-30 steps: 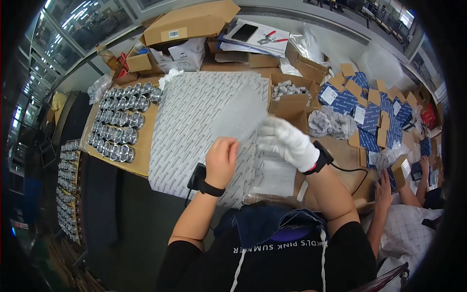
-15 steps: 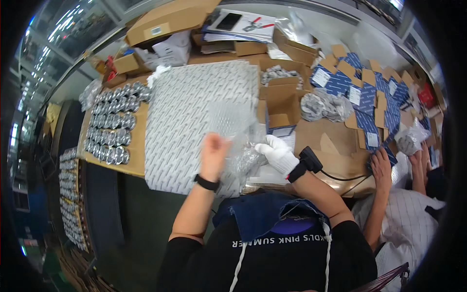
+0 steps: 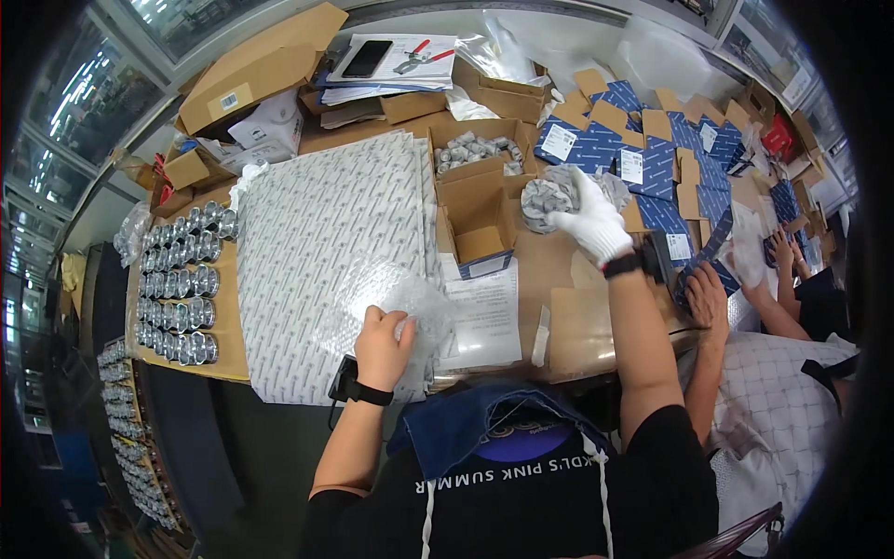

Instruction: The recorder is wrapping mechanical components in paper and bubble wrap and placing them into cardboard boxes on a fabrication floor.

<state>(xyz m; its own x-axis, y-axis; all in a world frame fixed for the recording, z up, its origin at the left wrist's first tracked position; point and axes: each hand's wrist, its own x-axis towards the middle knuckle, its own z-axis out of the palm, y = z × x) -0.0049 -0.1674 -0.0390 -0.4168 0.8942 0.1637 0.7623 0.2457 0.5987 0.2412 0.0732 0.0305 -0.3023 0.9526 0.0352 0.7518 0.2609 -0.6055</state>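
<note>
My left hand (image 3: 383,343), bare with a black wristband, is closed on the near edge of a clear sheet of bubble wrap (image 3: 365,291). The sheet lies over a stack of white printed paper (image 3: 317,233). Farther right, my right hand (image 3: 596,225) wears a white glove. Its thumb and fingers close around the right side of a round grey metal part wrapped in clear plastic (image 3: 545,203), which rests on the table. Another plastic-wrapped part (image 3: 615,189) lies just beyond that hand, partly hidden by it.
An open cardboard box (image 3: 480,228) stands between my hands, beside a box of small metal pieces (image 3: 475,154). Rows of shiny metal parts (image 3: 182,279) stand at left. Blue flattened cartons (image 3: 643,154) pile up at right, where a co-worker's hand (image 3: 708,296) touches one.
My right hand has left the bubble wrap and moved right to the wrapped part. My left hand has come nearer to me and pinches the wrap. The view has shifted to the right.
</note>
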